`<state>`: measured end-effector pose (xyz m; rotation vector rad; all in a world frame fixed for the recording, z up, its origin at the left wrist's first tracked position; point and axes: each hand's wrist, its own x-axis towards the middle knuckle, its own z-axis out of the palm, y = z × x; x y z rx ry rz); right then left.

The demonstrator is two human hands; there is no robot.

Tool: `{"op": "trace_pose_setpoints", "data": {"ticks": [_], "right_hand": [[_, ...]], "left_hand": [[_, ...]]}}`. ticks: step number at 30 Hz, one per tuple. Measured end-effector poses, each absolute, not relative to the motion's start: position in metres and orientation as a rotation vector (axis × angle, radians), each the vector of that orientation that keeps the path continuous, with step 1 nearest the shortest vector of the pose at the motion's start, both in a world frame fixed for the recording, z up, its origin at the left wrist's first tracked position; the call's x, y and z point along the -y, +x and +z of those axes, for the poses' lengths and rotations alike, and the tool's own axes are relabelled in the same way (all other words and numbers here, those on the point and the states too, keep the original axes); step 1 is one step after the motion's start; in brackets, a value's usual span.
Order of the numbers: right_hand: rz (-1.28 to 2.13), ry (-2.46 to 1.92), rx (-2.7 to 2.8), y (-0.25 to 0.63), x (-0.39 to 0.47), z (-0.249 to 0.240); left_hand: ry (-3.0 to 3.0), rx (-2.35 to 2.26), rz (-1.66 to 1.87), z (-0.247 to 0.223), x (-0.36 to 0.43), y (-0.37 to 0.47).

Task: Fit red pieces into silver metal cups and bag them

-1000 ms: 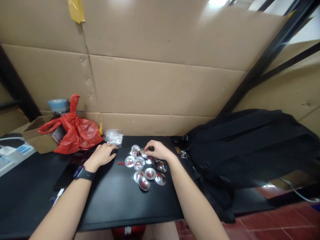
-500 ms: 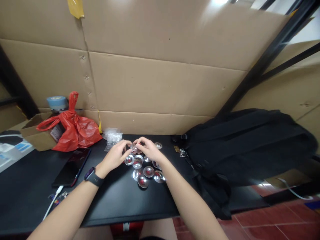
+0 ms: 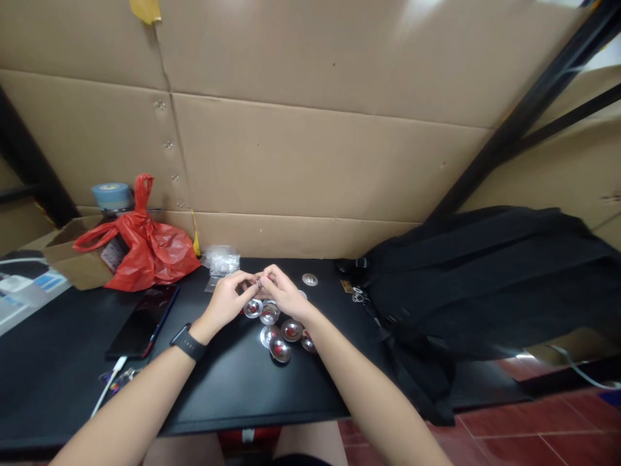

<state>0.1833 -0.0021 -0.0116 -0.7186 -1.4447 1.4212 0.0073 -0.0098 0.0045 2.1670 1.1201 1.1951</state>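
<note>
Silvery piece, long axis and direction unclear, is pinched between left hand's and right hand's fingers.

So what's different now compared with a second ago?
Your left hand has moved right, away from the clear plastic packets, uncovering more of the smartphone. Your right hand has shifted left, and the two now meet, pinching a small piece too hidden to identify. The nearest finger cymbals, the red plastic bag and the black backpack stayed put.
</note>
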Motion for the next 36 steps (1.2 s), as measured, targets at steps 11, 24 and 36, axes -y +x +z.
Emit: {"op": "trace_pose_setpoints", "data": {"ticks": [11, 24, 36], "right_hand": [[1.154, -0.803, 1.636, 0.184, 0.016, 0.008], [0.162, -1.591, 1.812, 0.299, -0.035, -0.006], [0.326, -1.694, 1.977, 0.318, -0.047, -0.031]], "left_hand": [[2.432, -1.166, 1.16, 0.009, 0.009, 0.003], [2.451, -1.142, 0.401, 0.016, -0.016, -0.048], [2.538, -1.063, 0.332, 0.01, -0.015, -0.041]]}}
